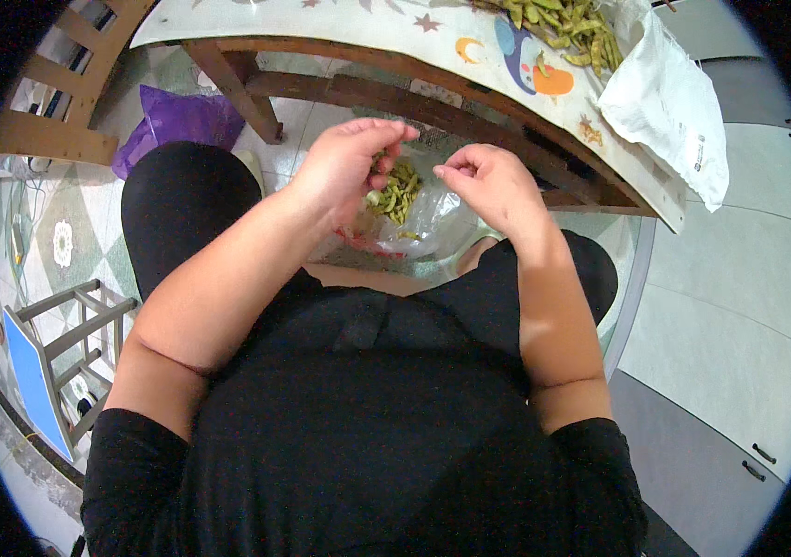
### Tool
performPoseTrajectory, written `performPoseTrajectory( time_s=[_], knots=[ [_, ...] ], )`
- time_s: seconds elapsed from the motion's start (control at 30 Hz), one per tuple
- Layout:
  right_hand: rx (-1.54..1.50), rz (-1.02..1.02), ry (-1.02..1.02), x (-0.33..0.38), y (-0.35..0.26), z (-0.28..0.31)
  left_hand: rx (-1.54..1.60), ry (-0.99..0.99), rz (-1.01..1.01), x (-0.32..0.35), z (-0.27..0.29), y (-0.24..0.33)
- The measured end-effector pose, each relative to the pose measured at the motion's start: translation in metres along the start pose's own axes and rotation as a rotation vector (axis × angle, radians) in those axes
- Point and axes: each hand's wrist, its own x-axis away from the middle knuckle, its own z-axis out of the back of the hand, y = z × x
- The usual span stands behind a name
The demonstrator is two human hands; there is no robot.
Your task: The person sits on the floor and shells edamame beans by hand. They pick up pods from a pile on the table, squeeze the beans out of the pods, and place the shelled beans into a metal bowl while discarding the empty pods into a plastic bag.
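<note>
My left hand (351, 165) is raised in front of me, its fingers curled in; whether anything small lies in them I cannot make out. Just to its right, my right hand (496, 188) has thumb and forefinger pinched together, and what they hold, if anything, is too small to tell. The two hands are apart. Below and between them, green bean pods (402, 197) lie in a clear plastic bag (433, 218) low between my legs. My left hand partly covers these pods.
Ahead stands a wooden table with a patterned cloth (386, 17). More pods (590, 37) lie on it at the right, by a white bag (669, 116) hanging over the edge. A purple bag (177, 125) and a blue-topped stool (38, 381) are at left; cabinets (720, 251) line the right.
</note>
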Motion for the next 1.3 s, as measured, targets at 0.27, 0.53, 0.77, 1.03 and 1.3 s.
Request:
performPoseTrajectory(
  time_s=[0.27, 0.53, 0.77, 1.03, 1.3],
  knots=[
    [-0.235, 0.311, 0.517, 0.004, -0.035, 0.028, 0.095, -0.033, 0.098, 0.002, -0.004, 0.003],
    [0.466, 0.382, 0.729, -0.063, -0.055, 0.083, 0.106, -0.024, 0.064, 0.005, -0.007, 0.008],
    [0.645, 0.226, 0.713, -0.088, -0.052, 0.091, 0.183, -0.056, 0.079, 0.005, -0.001, 0.013],
    [-0.7, 0.082, 0.08, -0.013, -0.069, 0.059, 0.103, -0.123, -0.111, 0.024, -0.01, 0.026],
    [-0.887, 0.041, -0.12, 0.021, -0.048, 0.024, 0.164, -0.083, -0.202, 0.025, -0.019, 0.021]
  ],
)
